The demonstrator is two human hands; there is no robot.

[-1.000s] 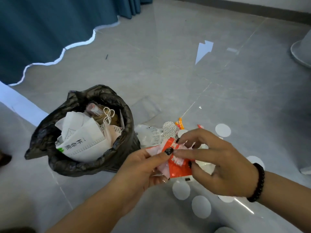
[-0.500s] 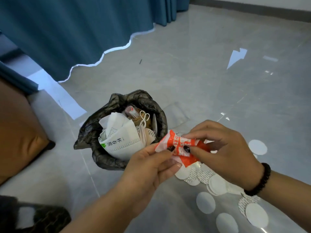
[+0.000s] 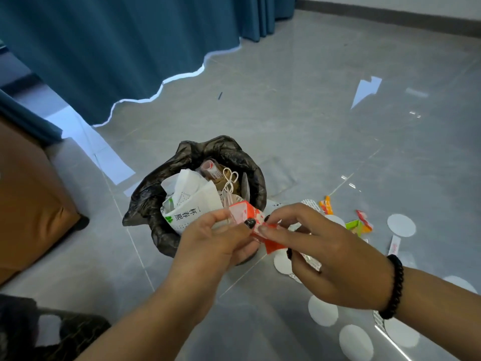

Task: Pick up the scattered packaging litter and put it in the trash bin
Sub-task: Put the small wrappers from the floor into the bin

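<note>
Nearest to us, our left hand [image 3: 221, 246] and right hand [image 3: 325, 259] meet over the near rim of the trash bin [image 3: 182, 162]. Both pinch the same red-and-white wrapper [image 3: 247, 212] — left thumb on its near edge, right fingertips [image 3: 265, 226] curled onto its red end, with what looks like another pale scrap under the right palm. The wrapper hangs right at the bin's near-right rim, partly above the white paper bag [image 3: 192, 201] that already crowds the black liner.

We judge this the drop step: the piece is carried and wants releasing inside. The next move calls for easing it a little further over the opening and letting both pinches go — the bin is full, so it may slide off.

Right of the bin, more litter lies on the floor [image 3: 312, 105]: white round discs [image 3: 400, 225], small orange and green wrappers [image 3: 359, 225]. Beyond the bin hangs a blue curtain [image 3: 117, 48].
</note>
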